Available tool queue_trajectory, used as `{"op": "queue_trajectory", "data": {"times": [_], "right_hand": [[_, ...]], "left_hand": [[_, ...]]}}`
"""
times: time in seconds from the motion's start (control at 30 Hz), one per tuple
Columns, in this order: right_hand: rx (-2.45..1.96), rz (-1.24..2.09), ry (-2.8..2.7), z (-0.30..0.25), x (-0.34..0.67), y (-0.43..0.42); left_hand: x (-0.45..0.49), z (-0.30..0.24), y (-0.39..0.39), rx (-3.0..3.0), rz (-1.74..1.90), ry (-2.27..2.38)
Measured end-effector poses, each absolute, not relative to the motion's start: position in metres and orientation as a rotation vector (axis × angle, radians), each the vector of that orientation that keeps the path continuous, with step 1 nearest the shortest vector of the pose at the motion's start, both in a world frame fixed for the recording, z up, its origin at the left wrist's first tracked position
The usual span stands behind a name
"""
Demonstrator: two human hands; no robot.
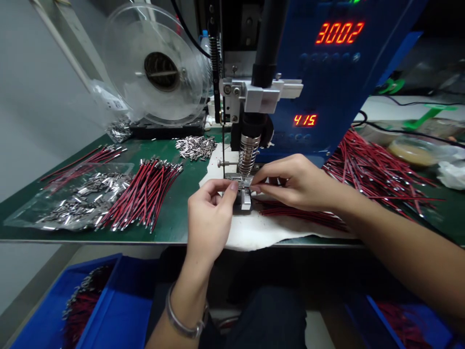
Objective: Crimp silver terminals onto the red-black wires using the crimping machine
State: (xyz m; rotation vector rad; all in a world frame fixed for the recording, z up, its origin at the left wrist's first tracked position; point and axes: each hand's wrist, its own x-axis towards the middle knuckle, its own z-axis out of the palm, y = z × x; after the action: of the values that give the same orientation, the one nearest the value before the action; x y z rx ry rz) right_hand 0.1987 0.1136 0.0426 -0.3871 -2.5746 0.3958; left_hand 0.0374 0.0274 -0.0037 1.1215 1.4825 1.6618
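Both hands meet at a small metal fixture (246, 199) under the spring-wrapped tip (249, 152) of a soldering machine. My left hand (210, 220) pinches thumb and forefinger together at the fixture's left side; whatever lies between them is too small to make out. From the right, my right hand (301, 184) pinches close to the fixture's other side, and its fingers hide what they hold. Below the right hand, red-and-black wires (305, 215) lie on white paper (250, 235). The machine's blue housing (308, 82) shows red digits 3002 and 415.
Left on the green table are a bundle of red-and-black wires (140, 194), a clear bag of metal connectors (83, 201) and a loose connector pile (196, 147). A clear reel (156, 104) stands behind. More wires (363, 169) lie right. Blue bins (125, 291) sit below the table edge.
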Motion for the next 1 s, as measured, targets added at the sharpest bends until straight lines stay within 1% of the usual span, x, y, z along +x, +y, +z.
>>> {"op": "queue_trajectory", "data": {"times": [1.0], "right_hand": [[-0.420,0.424,-2.592,0.0457,0.1981,0.1118]], "left_hand": [[0.0386,-0.0032,0.0247,1.080,1.702,1.479]]}}
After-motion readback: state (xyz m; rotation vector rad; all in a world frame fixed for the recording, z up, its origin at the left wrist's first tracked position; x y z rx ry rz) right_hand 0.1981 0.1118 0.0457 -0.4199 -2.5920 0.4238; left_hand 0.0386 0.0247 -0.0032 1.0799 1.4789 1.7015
